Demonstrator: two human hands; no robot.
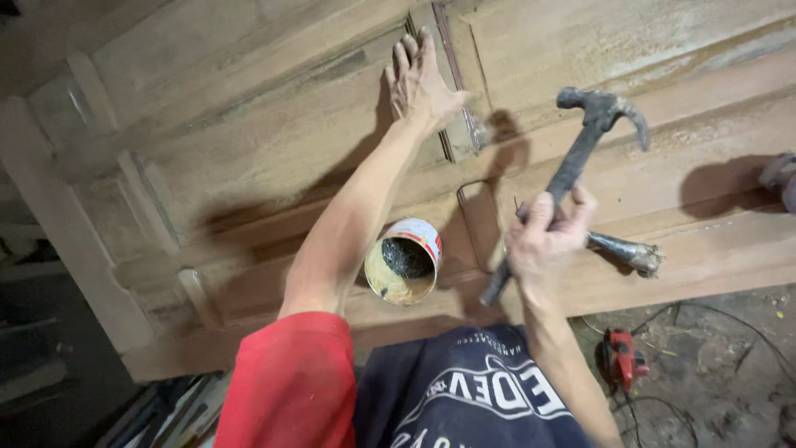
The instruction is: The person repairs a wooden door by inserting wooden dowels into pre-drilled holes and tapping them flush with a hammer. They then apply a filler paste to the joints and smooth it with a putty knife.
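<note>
My left hand (421, 79) lies flat, fingers spread, on the door (249, 158), up from the can (403, 260). Right hand (547, 236) is clamped on the hammer (580, 158), raised right of the can. Mid-nailing, I'd judge; the strike needs aim.

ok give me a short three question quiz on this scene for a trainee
1. True or false: the right hand grips a dark metal claw hammer by its handle.
2. What does the left hand rest on? A) large brown wooden door panel B) small red power tool C) open round tin can
3. Fill in: the tin stands between the two ____.

Key: 1 true; 2 A; 3 forearms
</note>
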